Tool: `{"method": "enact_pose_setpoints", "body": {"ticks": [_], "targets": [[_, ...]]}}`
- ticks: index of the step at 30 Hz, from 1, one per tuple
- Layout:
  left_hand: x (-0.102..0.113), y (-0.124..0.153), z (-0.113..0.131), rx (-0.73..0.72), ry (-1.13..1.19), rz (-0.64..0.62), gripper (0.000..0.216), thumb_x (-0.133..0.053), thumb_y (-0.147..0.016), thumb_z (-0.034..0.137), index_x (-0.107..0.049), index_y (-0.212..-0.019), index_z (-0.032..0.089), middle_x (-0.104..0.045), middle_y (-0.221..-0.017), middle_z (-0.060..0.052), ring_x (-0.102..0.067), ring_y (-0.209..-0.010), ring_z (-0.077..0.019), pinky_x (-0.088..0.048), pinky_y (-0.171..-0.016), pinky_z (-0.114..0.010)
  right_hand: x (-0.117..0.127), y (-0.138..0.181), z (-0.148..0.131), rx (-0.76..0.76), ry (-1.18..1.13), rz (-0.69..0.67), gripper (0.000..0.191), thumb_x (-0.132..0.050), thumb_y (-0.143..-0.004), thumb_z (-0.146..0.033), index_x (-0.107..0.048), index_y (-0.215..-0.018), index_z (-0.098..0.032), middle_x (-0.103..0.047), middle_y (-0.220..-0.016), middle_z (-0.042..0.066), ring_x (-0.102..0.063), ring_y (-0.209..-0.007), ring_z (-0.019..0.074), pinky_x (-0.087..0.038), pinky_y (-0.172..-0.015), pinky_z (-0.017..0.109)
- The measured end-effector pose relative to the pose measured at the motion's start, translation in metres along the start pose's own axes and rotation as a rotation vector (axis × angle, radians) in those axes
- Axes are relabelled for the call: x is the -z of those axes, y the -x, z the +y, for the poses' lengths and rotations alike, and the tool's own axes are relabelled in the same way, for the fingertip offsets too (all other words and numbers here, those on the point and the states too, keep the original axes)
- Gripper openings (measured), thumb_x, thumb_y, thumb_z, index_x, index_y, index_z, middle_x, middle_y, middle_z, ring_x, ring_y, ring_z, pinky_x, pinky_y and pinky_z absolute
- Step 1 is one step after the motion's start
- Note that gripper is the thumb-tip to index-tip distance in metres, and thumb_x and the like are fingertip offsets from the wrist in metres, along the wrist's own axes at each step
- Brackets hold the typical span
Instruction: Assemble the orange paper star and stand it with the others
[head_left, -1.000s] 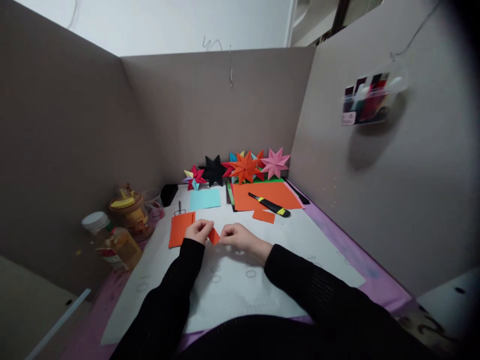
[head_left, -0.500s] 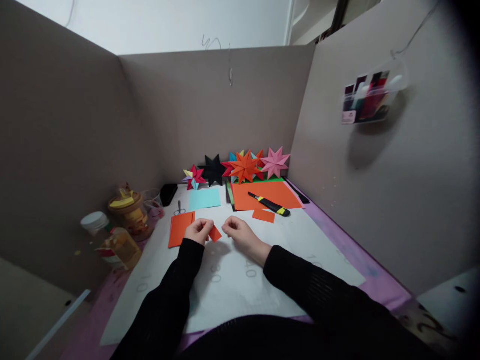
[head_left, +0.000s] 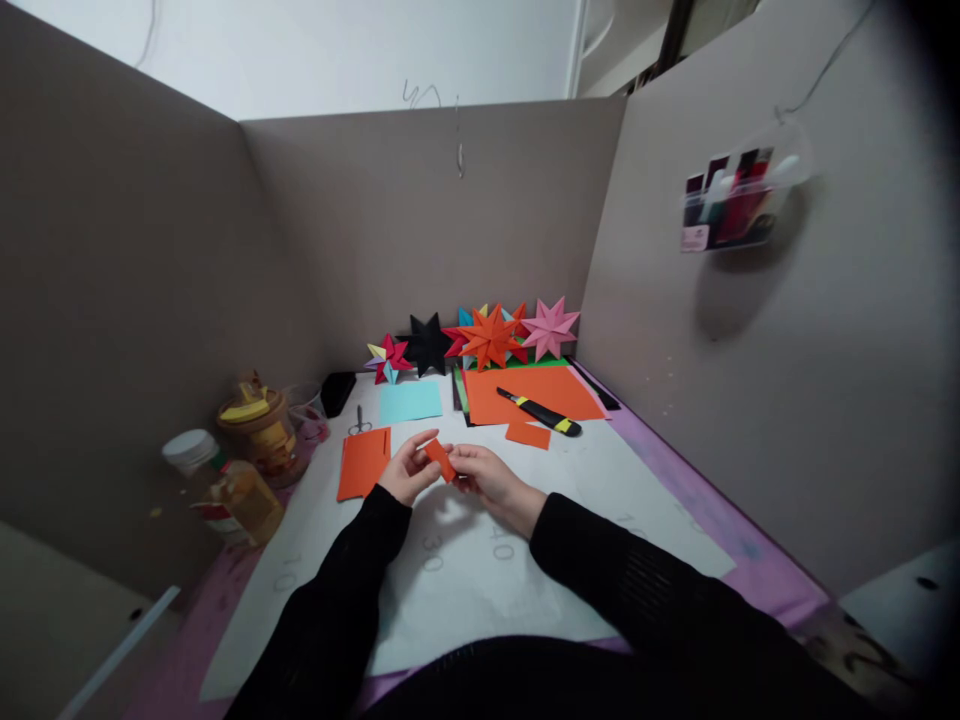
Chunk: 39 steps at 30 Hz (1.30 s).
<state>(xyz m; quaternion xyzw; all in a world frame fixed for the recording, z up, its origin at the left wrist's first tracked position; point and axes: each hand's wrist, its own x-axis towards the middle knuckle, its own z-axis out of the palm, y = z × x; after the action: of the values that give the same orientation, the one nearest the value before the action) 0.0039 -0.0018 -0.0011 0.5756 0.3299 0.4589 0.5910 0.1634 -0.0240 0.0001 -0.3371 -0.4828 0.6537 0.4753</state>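
A small orange piece of paper (head_left: 440,460) is held up between my two hands, above the white sheet (head_left: 480,590). My left hand (head_left: 409,472) grips its left edge, thumb below and index finger raised behind it. Fingers of my right hand (head_left: 487,474) are closed on the paper's right edge. Just left of my left hand lies a stack of orange paper (head_left: 364,462) with a narrow strip on top. Beyond my right hand rests another orange piece (head_left: 528,435), flat on the sheet.
A utility knife (head_left: 540,410) lies on large orange sheets (head_left: 487,395). Small scissors (head_left: 359,420) and light blue paper (head_left: 410,400) are further back. Folded paper stars (head_left: 491,338) line the back wall. A bottle (head_left: 232,490) and a brown tub (head_left: 262,430) stand at left.
My right hand has moved left and taken hold of the orange paper's right edge. My left hand's fingers have spread, and the paper has turned and shifted slightly right and up.
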Motion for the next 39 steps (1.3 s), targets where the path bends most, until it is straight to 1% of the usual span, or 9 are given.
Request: {"method": "enact_pose_setpoints", "body": {"ticks": [4,7,10,13,23,28,31,35,39], "targets": [[0.001,0.000,-0.001,0.000,-0.024,0.003,0.069,-0.074,-0.059,0.033,-0.047,-0.119,0.014,-0.068,-0.094,-0.013,-0.062,-0.070,-0.0161,-0.047,-0.061,-0.026,0.000,0.000,0.003,0.005,0.032,-0.033,0.017,-0.058,-0.072,-0.031,-0.054,-0.070,-0.014,-0.051,-0.058,-0.003,-0.037,-0.046,0.0054,-0.025,-0.046,0.020],[0.000,0.000,-0.003,-0.028,-0.038,0.053,0.064,-0.074,-0.059,0.034,-0.049,-0.115,0.013,-0.067,-0.085,-0.008,-0.061,-0.069,-0.0138,-0.046,-0.065,-0.026,0.002,-0.002,0.008,0.067,0.075,-0.017,0.023,-0.058,-0.075,-0.036,-0.053,-0.087,-0.017,-0.056,-0.073,0.000,-0.048,-0.057,0.0083,-0.030,-0.047,0.019],[-0.002,-0.001,-0.007,-0.102,-0.063,0.159,0.057,-0.073,-0.059,0.034,-0.054,-0.108,0.013,-0.066,-0.085,-0.007,-0.058,-0.069,-0.0126,-0.045,-0.067,-0.026,0.003,-0.003,0.012,0.134,0.113,-0.007,0.054,-0.067,-0.068,-0.034,-0.040,-0.114,-0.023,-0.055,-0.097,0.003,-0.054,-0.077,0.0120,-0.041,-0.058,0.022],[-0.003,-0.002,-0.010,-0.136,-0.129,0.210,0.054,-0.074,-0.058,0.034,-0.056,-0.104,0.013,-0.066,-0.085,-0.007,-0.055,-0.062,-0.0105,-0.043,-0.063,-0.025,0.002,-0.004,0.016,0.200,0.199,0.004,0.070,-0.073,-0.062,-0.026,-0.035,-0.121,-0.025,-0.055,-0.101,0.004,-0.054,-0.088,0.0149,-0.043,-0.073,0.028],[-0.005,-0.001,-0.006,-0.123,-0.095,0.199,0.054,-0.073,-0.058,0.033,-0.057,-0.105,0.014,-0.065,-0.085,-0.007,-0.058,-0.068,-0.0132,-0.046,-0.065,-0.027,-0.001,0.001,0.002,0.195,0.174,-0.005,0.053,-0.064,-0.068,-0.022,-0.038,-0.114,-0.023,-0.060,-0.088,0.001,-0.057,-0.079,0.0143,-0.043,-0.072,0.029],[-0.005,0.001,-0.003,-0.061,-0.094,0.190,0.055,-0.070,-0.060,0.033,-0.055,-0.109,0.012,-0.065,-0.072,-0.003,-0.058,-0.057,-0.0119,-0.045,-0.056,-0.024,-0.002,0.003,0.001,0.161,0.155,0.061,0.034,-0.055,-0.073,-0.020,-0.043,-0.105,-0.022,-0.061,-0.075,-0.002,-0.055,-0.063,0.0113,-0.041,-0.062,0.025],[-0.003,-0.001,-0.006,-0.047,-0.077,0.223,0.059,-0.071,-0.058,0.035,-0.053,-0.108,0.010,-0.064,-0.066,-0.001,-0.058,-0.054,-0.0126,-0.045,-0.054,-0.024,-0.001,0.004,0.003,0.174,0.215,0.075,0.031,-0.051,-0.076,-0.022,-0.043,-0.106,-0.021,-0.058,-0.068,-0.003,-0.054,-0.060,0.0114,-0.041,-0.060,0.024],[0.002,-0.003,-0.010,-0.016,-0.153,0.278,0.060,-0.068,-0.061,0.038,-0.051,-0.109,0.009,-0.050,-0.045,0.007,-0.046,-0.039,-0.0082,-0.036,-0.043,-0.019,0.003,0.007,0.001,0.324,0.416,0.054,0.040,-0.044,-0.080,-0.018,-0.041,-0.119,-0.023,-0.060,-0.081,0.000,-0.056,-0.072,0.0126,-0.043,-0.070,0.028],[0.004,-0.004,-0.014,-0.038,-0.246,0.295,0.060,-0.064,-0.063,0.035,-0.048,-0.116,0.012,-0.045,-0.046,0.010,-0.038,-0.036,-0.0053,-0.028,-0.039,-0.017,0.008,0.008,-0.001,0.528,0.750,-0.139,0.044,-0.043,-0.074,-0.006,-0.057,-0.111,-0.025,-0.062,-0.093,0.003,-0.055,-0.084,0.0150,-0.043,-0.080,0.031]]}}
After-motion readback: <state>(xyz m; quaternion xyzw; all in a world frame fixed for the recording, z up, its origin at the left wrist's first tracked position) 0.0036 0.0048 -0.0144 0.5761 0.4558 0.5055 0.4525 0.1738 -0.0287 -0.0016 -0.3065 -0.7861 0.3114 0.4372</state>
